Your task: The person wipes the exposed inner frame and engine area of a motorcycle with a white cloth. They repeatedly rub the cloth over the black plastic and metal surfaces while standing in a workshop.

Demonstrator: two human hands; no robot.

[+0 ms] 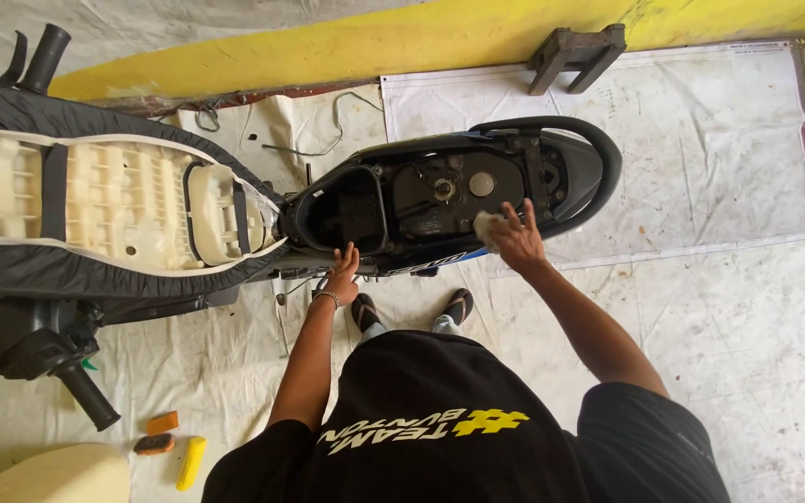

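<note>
A scooter (440, 200) lies across the upper middle of the frame with its seat (95, 205) flipped open toward the left, showing the seat's pale, ribbed plastic underside framed by black, slightly wrinkled vinyl. Under it the storage well (347, 210) is a deep, dark, rounded-edge tub of matte black plastic, and just right of it sits a flatter black panel with a round metal cap (482, 183). A smooth, curved black grab rail (598, 154) loops around the tail end.

The right hand (517, 237) presses a small, crumpled whitish cloth (486, 225) against the near rim of the flat panel, fingers closed over it. The left hand (342, 275), wearing a thin bracelet, rests on the near edge of the storage well with the fingers curled over the rim, holding nothing else.

The floor (719, 307) is covered with stained, creased white sheeting. At the lower left lie a yellow cylinder-shaped handle (190, 462), an orange block (162, 422) and a dark oval piece (154, 443), well apart from both hands. A dark wooden stand (578, 54) sits against the yellow wall strip (421, 37) at the top. To the right of the scooter's tail the sheeting lies open and bare; on the left the raised seat and a black handlebar grip (86, 396) crowd the space.
</note>
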